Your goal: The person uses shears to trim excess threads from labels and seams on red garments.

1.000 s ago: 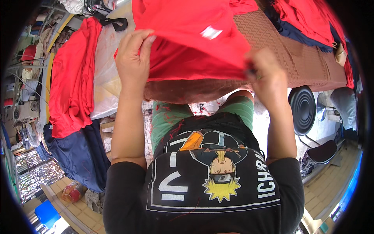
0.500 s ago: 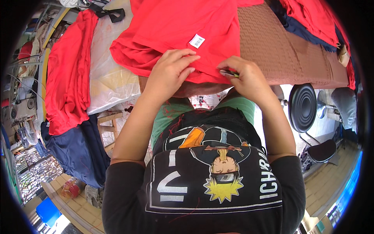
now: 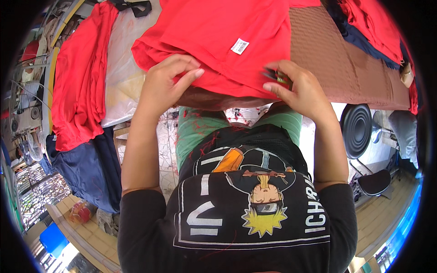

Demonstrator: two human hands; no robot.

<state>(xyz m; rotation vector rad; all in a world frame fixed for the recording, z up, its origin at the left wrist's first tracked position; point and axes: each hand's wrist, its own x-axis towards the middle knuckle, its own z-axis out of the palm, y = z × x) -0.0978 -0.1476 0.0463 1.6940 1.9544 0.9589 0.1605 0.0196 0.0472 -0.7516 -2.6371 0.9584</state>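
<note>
Head view: red garment (image 3: 214, 41) lies spread on the brown textured table cover (image 3: 346, 68), its near hem hanging at the table's front edge, white tag (image 3: 240, 46) sewn on top. Left hand (image 3: 166, 82) rests on the hem, fingers curled and pinching a fold of the red cloth between thumb and fingertips. Right hand (image 3: 300, 88) sits at the hem further right, fingers closed round a small dark tool (image 3: 275, 76) (blurred, cannot tell what kind), tip touching the fabric. More red cloth (image 3: 77, 77) drapes over the table's left end, on a clear plastic sheet (image 3: 120, 77), with dark blue fabric (image 3: 86, 168) hanging below it. Red and navy garments (image 3: 373, 32) pile at the far right. Black round stool (image 3: 357, 129) stands on the floor beside the person's right arm.
</note>
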